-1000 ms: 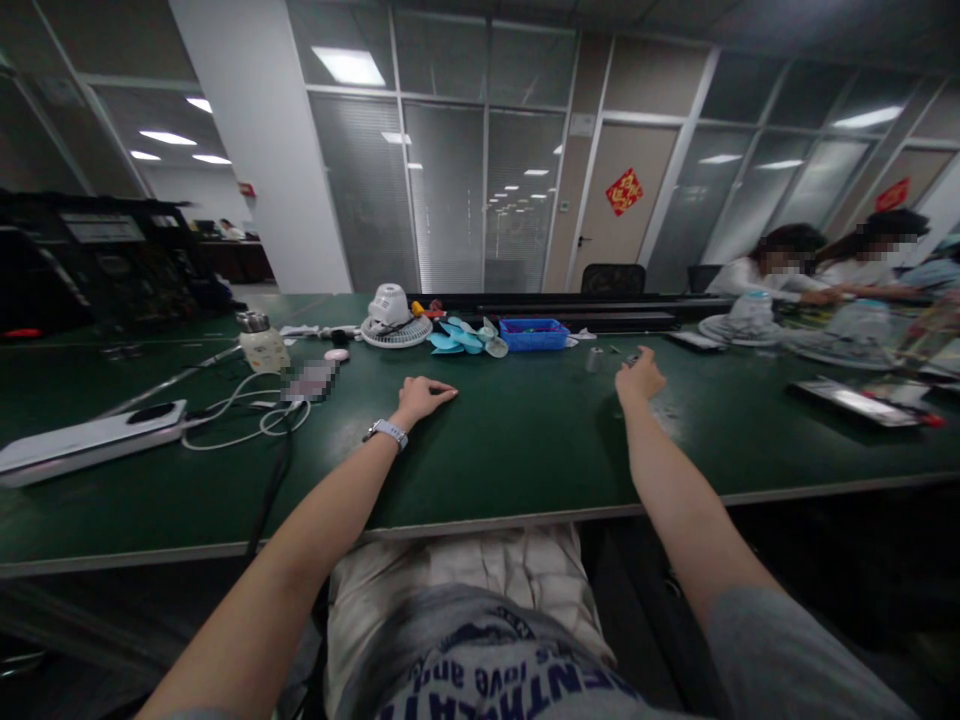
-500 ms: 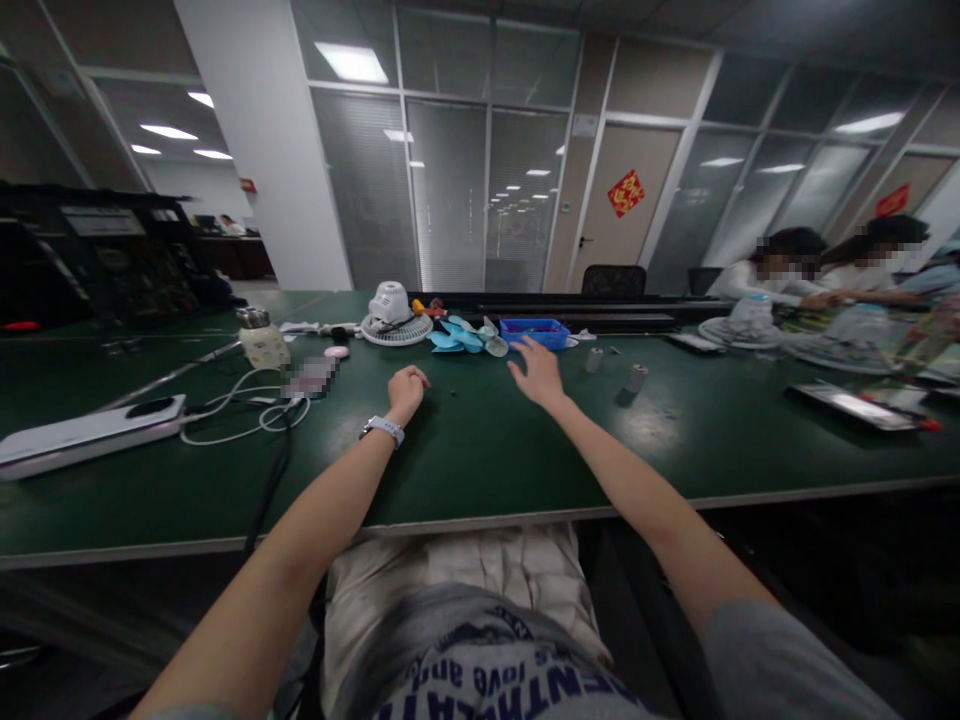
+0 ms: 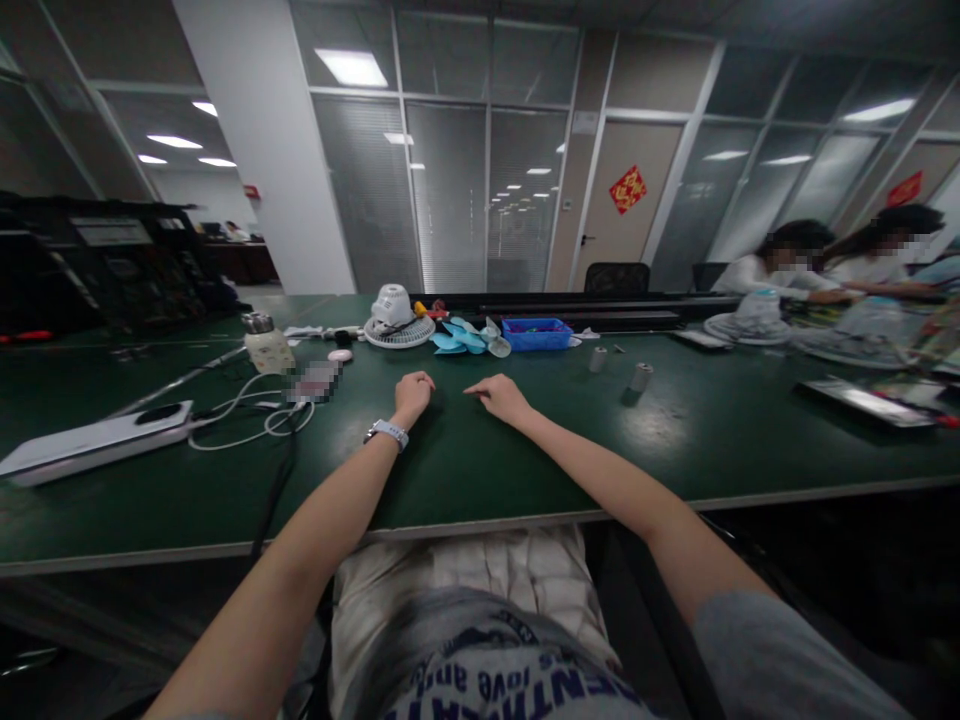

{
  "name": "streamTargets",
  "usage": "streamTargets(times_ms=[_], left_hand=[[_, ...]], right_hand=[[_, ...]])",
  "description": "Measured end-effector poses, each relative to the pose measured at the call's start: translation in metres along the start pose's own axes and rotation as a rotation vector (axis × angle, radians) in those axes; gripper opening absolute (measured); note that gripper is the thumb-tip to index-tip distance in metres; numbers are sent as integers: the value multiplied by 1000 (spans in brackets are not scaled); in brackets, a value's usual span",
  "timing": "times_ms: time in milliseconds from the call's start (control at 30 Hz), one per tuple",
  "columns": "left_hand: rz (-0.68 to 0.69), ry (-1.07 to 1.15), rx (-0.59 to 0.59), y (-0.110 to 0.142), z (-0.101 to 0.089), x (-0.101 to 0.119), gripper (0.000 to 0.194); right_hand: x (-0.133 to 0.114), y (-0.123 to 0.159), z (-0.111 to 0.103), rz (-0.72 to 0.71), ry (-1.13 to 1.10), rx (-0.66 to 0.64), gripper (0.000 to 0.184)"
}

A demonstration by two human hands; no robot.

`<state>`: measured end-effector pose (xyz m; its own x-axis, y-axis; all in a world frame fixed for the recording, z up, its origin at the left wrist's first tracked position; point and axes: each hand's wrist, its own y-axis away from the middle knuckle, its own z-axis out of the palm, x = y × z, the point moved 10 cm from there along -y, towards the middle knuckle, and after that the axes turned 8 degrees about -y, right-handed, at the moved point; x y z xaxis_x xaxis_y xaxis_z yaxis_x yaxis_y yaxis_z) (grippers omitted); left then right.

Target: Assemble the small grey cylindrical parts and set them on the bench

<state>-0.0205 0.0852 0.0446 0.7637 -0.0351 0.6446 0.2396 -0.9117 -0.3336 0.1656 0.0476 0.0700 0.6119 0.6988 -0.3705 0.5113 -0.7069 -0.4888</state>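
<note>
My left hand point(image 3: 414, 392) rests on the green table point(image 3: 525, 450) curled into a fist, a watch on its wrist; whatever is inside is hidden. My right hand point(image 3: 501, 397) lies just right of it, palm down, its fingers drawn together to a point with the tips on the table, aimed at the left hand. Whether the tips pinch anything I cannot make out. Two small grey cylinders point(image 3: 640, 377) point(image 3: 598, 358) stand on the table further right, apart from both hands.
Behind the hands lie a white fan grille with motor point(image 3: 397, 320), blue fan blades point(image 3: 459, 341) and a blue tray point(image 3: 535, 333). At left are a white power strip point(image 3: 97, 436), looped white cables point(image 3: 255, 415) and a small jar point(image 3: 264, 346). Other people point(image 3: 795, 275) work at far right.
My right hand left the grey cylinder at right, swept left past the blue tray, and came down beside my left hand. My left hand curled from flat into a fist.
</note>
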Motion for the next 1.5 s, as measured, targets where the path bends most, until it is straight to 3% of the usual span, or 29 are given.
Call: streamTargets(times_ms=[133, 267, 333, 400, 500, 600, 1000, 1333, 1500], left_hand=[[-4, -6, -11, 1, 0, 1, 25], [23, 0, -8, 0, 2, 2, 25], [34, 6, -15, -1, 4, 1, 25], [37, 5, -22, -1, 5, 1, 26], [37, -11, -22, -1, 5, 1, 26], [29, -34, -22, -1, 4, 1, 27], [28, -2, -42, 1, 7, 1, 25], [47, -19, -49, 0, 8, 3, 26], [45, -25, -45, 2, 7, 4, 27]], right_hand=[[49, 21, -87, 160, 177, 307, 40], [118, 79, -182, 475, 379, 606, 42], [147, 112, -214, 627, 441, 728, 42], [169, 139, -229, 741, 465, 794, 42], [191, 159, -230, 847, 452, 799, 44], [199, 162, -228, 854, 455, 802, 44], [204, 168, -231, 788, 420, 861, 43], [200, 168, -225, 928, 504, 810, 34], [194, 182, -221, 996, 520, 877, 51]])
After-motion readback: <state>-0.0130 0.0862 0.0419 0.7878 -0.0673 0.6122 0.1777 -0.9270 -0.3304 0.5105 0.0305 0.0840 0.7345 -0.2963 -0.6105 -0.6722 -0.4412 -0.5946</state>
